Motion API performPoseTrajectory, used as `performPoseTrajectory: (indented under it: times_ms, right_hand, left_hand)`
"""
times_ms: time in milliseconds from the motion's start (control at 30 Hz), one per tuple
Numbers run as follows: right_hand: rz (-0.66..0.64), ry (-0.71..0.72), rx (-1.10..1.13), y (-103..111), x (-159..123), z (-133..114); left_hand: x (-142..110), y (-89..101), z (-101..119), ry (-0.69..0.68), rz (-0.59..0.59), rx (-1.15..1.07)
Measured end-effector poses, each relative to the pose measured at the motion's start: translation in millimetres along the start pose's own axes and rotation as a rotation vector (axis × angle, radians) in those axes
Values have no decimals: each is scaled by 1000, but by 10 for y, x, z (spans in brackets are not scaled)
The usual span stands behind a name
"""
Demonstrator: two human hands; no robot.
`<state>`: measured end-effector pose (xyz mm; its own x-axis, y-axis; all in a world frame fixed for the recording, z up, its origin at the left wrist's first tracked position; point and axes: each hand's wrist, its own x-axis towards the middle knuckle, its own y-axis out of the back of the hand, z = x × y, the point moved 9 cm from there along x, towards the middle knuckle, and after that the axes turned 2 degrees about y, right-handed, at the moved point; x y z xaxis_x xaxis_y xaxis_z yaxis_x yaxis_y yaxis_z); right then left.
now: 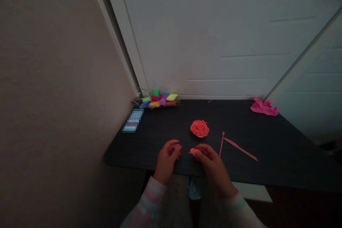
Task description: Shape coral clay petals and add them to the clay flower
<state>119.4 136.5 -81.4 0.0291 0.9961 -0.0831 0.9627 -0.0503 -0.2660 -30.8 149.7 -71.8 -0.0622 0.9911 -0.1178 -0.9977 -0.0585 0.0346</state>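
Note:
Near the front edge of the dark table, my left hand (168,155) is closed on a small lump of orange-red modelling clay (179,150). A few centimetres to its right, my right hand (210,160) pinches a thin piece of orange-red clay (193,152) between thumb and fingers. The two pieces are apart. Just beyond my hands lies a round, ruffled orange-red clay bowl or flower shape (200,128), filled with crumpled strands. Two slim pink tools, one upright-lying stick (221,144) and one longer blade (241,149), rest to the right of my right hand.
Several colourful clay packets (160,99) in clear wrapping lie at the back left of the black table (160,124). A blurred pale rectangle (133,120) sits at the left edge. Crumpled pink material (264,107) lies at the back right. A white panelled door (213,67) stands behind.

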Motion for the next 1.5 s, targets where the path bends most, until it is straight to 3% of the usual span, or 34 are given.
performPoseTrajectory:
  times_ms: [200,500,600,767,867,967,1067,1233,1367,1500]
  right_hand:
    - [-78,48,-89,-222,9,-68]
    - [-88,93,-257,-219,-13,-55]
    - [-93,101,-298,-219,-17,-56]
    - [-76,131,-361,-76,-72,-89]
    - [-75,175,-448,-68,-62,-148]
    - [-81,253,-595,-259,77,-234]
    - [-92,358,-760,-588,343,-300]
    - [-158,471,-940,-1033,750,-238]
    - [-163,512,-1004,-1092,817,-176]
    - [-114,537,-982,-981,668,-294]
  left_hand:
    - [-62,-78,35,9,-128,-14]
    - [-97,-174,37,36,-180,-51]
    - [-58,-133,-12,49,-122,-102]
    - [41,79,-92,72,89,-308]
    - [40,137,-112,102,136,-440]
    - [-2,200,-119,107,186,-543]
    - [-38,270,-134,94,243,-619]
    - [-41,334,-162,87,291,-697]
    - [-28,344,-176,90,294,-736]
    - [-15,352,-166,67,286,-770]
